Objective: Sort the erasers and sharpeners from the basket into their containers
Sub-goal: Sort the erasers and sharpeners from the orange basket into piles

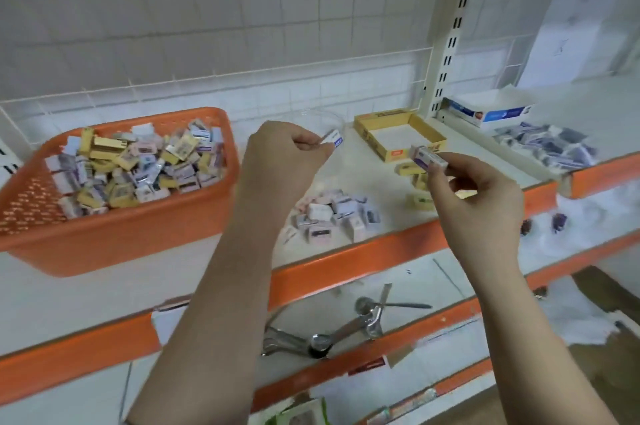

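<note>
Sorting boxes from basket (114, 237), one per hand.
Left hand (277, 161) is pinching a box (333, 139); right hand (474, 192) is pinching another (426, 157) near tray (372, 139). Risk: similar wrappers, misfiling.

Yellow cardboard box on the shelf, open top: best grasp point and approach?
Pinch the near long wall of the yellow cardboard box from above, one finger inside, one outside. It lies flat with the top open and looks empty, so the thin upright rim is free. I would avoid the near right corner: the right hand, pinching a small box, hovers there, with loose yellow packets beside it.
</note>
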